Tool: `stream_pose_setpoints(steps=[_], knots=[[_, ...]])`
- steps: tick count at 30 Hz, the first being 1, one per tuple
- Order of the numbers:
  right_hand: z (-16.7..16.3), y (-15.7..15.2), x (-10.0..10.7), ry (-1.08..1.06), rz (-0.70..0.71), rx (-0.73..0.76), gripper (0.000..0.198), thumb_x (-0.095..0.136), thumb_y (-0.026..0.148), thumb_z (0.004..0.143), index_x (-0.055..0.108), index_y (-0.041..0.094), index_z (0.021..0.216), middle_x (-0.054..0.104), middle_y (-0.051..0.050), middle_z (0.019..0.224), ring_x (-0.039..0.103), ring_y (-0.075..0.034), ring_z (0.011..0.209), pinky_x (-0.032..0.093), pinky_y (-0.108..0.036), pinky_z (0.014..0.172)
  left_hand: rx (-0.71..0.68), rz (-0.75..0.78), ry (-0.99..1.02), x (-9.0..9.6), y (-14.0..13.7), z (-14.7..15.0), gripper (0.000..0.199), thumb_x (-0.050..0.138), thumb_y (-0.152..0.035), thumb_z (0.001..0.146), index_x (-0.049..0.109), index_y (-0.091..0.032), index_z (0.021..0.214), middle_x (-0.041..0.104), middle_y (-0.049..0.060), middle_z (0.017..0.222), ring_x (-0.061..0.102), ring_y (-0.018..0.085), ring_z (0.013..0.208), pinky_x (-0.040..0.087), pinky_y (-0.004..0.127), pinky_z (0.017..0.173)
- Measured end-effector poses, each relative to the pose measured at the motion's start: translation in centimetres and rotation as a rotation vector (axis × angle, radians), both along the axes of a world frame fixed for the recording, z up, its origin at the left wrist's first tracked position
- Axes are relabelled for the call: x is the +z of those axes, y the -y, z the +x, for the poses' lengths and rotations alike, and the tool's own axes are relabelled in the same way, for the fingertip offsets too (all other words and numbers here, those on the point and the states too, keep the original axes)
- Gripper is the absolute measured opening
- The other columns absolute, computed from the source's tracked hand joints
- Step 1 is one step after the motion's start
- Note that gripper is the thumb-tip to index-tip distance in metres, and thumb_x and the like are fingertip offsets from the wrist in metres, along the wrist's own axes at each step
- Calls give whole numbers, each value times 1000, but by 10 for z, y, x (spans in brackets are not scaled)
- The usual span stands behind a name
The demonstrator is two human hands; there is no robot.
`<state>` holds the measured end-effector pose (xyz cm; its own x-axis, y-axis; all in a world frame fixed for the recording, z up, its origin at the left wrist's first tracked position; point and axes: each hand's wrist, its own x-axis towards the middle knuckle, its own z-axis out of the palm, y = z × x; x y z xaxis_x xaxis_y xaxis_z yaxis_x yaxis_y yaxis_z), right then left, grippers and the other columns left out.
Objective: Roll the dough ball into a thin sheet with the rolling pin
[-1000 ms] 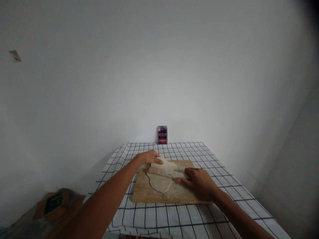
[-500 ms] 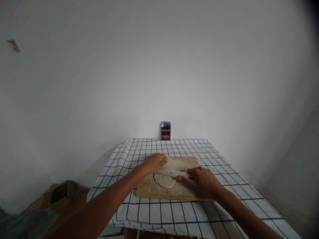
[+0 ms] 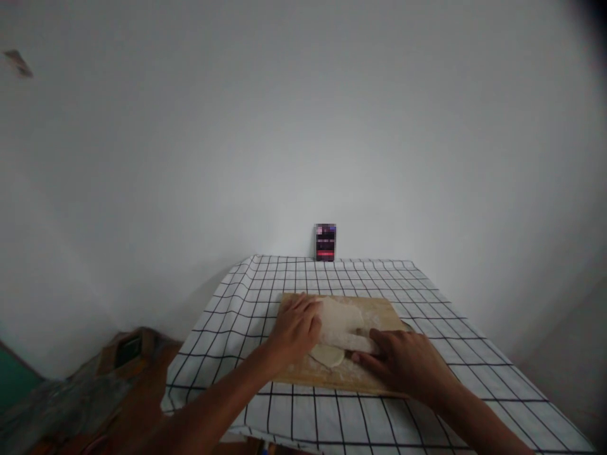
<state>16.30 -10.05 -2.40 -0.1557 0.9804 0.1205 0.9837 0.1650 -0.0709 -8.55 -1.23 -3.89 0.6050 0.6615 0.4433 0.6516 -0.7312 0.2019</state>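
A sheet of pale dough (image 3: 339,314) lies on a floured wooden board (image 3: 327,382), with a flour-dusted rolling pin (image 3: 355,342) across its near part. My right hand (image 3: 410,359) is closed around the right end of the pin, thumb on the near side. My left hand (image 3: 294,328) rests at the left edge of the dough, its fingers stretched forward and slightly apart. It covers the left end of the pin, so whether it touches the pin there I cannot tell. A rounded edge of dough shows on the near side of the pin.
The table wears a white cloth (image 3: 227,354) with black grid lines. A pixelated dark upright object (image 3: 325,242) stands at its far edge against the pale wall (image 3: 303,126). On the floor at the left is a brown box-like thing (image 3: 126,351).
My left hand has come back nearer and opened out over the dough's left edge. The pin and my right hand sit slightly nearer me. The view has shifted a little.
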Motion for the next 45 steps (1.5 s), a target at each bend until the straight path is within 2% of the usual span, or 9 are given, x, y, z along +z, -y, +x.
stream_pose_setpoints(steps=[5,12,16,20,23,29,33,38,45], knots=[[-2,5,1,-24,-51,35,53,49,74,96,69,25,84,80,-9,85,76,-32,79,40,-34,62,26,66,-14,-8,34,-13,48,35,-26,107,48,-15,152,52,15,159,41,31,152,36,61,125],[-6,22,-2,-94,-115,44,57,46,80,94,69,28,88,80,-6,88,76,-32,83,42,-37,64,6,100,-31,-14,82,-28,62,35,-31,110,16,-20,168,30,10,171,23,24,160,38,51,126],[-7,16,4,-73,-79,31,61,38,76,99,68,25,84,79,-9,83,75,-29,79,41,-35,63,-36,-21,-107,-8,55,-24,56,29,-34,111,30,-14,164,37,14,168,30,26,158,32,54,128],[-2,-8,11,-26,-24,23,59,28,59,108,73,24,90,77,-11,85,73,-26,79,42,-33,65,110,-162,-141,8,2,3,53,31,-38,110,47,-18,156,43,13,165,26,33,158,21,63,128],[4,-30,13,-114,-37,-49,64,23,53,110,75,25,85,77,-10,82,73,-25,79,44,-33,68,201,-415,-187,21,-32,23,56,31,-46,109,47,-22,157,38,12,168,21,37,159,16,67,126],[5,-46,13,-147,-57,-151,68,22,55,109,76,24,82,78,-11,82,75,-27,80,42,-33,67,174,-440,-141,24,-52,33,56,29,-47,108,48,-25,156,36,7,169,17,34,161,13,66,127],[5,-38,11,-47,-68,-129,65,22,51,109,77,25,85,79,-12,83,75,-29,79,43,-35,65,156,-340,-121,15,-33,25,55,32,-44,108,50,-21,155,44,9,165,26,34,158,19,63,128],[10,-20,-5,93,-2,64,37,44,43,102,71,30,124,80,-11,100,74,-31,84,45,-35,63,154,-70,-51,6,10,15,50,36,-32,107,56,-16,150,53,10,159,33,31,156,23,56,130],[11,2,-22,-144,15,43,59,26,66,105,67,29,82,76,-6,79,72,-25,72,44,-34,62,143,9,21,-4,65,6,52,35,-37,109,45,-23,158,42,3,166,29,27,158,29,54,130]])
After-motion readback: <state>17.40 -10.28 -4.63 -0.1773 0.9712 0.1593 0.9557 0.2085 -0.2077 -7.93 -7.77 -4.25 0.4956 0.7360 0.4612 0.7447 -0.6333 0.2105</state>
